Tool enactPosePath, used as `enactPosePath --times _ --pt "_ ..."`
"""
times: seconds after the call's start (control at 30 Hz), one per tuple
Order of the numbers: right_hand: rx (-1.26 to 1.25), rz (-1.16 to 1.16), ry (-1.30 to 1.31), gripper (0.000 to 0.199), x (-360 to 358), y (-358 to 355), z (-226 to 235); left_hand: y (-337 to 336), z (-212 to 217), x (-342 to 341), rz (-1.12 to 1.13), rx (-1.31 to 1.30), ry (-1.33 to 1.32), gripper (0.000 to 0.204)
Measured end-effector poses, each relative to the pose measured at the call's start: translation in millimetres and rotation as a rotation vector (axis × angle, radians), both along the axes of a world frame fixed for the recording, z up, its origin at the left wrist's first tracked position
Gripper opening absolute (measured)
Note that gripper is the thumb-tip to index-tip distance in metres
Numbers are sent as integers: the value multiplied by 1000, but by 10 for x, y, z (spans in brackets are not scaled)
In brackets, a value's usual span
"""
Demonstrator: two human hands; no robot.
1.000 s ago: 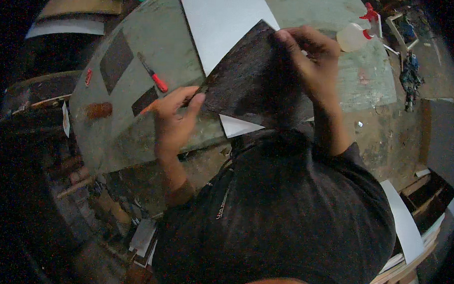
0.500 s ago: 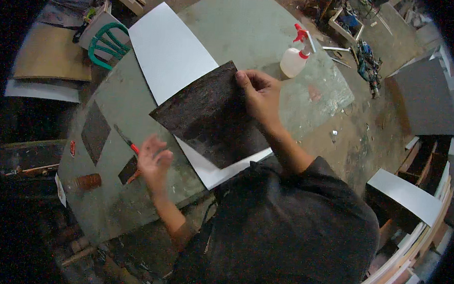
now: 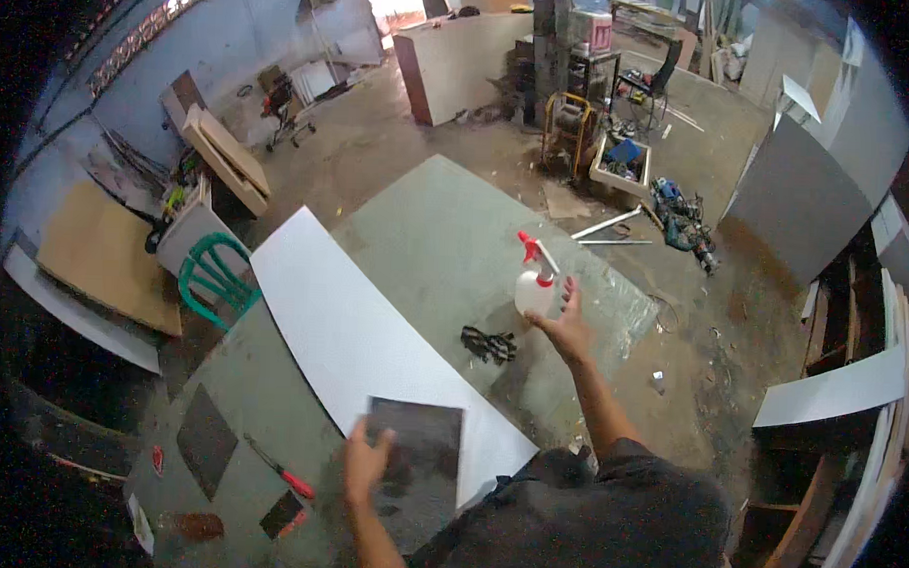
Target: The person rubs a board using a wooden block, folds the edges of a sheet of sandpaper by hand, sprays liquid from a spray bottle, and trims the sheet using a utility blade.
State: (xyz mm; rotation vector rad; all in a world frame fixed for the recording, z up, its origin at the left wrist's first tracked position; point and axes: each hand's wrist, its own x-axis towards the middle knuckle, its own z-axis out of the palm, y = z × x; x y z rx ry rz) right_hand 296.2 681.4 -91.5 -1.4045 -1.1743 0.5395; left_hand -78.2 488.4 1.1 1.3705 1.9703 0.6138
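In my left hand (image 3: 365, 459) is a dark, thin rectangular sheet (image 3: 423, 463), gripped by its left edge near my body. My right hand (image 3: 563, 328) reaches out with thumb and fingers spread beside a translucent spray bottle (image 3: 530, 291) with a red trigger head. The hand looks very near the bottle; whether it touches cannot be made out. Under the dark sheet lies a long white panel (image 3: 348, 325), set slantwise across the grey-green table (image 3: 417, 223). A crumpled dark striped cloth (image 3: 488, 344) rests between panel and bottle.
On the table's left lie a red-handled tool (image 3: 292, 482), a dark diamond-shaped piece (image 3: 207, 442), a small dark block (image 3: 283, 514) and a brown roll-like object (image 3: 194, 525). A green chair (image 3: 217, 276) stands at the left edge. Boards (image 3: 803, 191) lean at the right.
My right hand has let go of the dark sheet and moved to the spray bottle. The left hand now grips the sheet, which sits lower. The view has tilted up, showing more room.
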Motion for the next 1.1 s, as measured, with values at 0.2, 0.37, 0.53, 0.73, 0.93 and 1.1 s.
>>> enactPosePath --times 0.2,0.37,0.53,0.73,0.93,1.1 --pt "-87 533 25 91 271 879 135 -236 -170 87 -366 -162 -216 76" --pt "40 879 -618 90 -19 1309 284 -758 -258 -559 -284 -199 -311 85" --pt "-85 1178 -742 65 -852 944 281 -1286 -280 -765 -174 -176 -308 87" --pt "111 1047 -321 38 -1115 902 215 -1255 -415 -626 163 174 -10 61" --pt "100 968 397 33 -1266 747 1308 466 885 -560 50 538 429 43" --pt "138 701 134 33 -1146 685 1859 1479 1391 44 6 601 490 43"
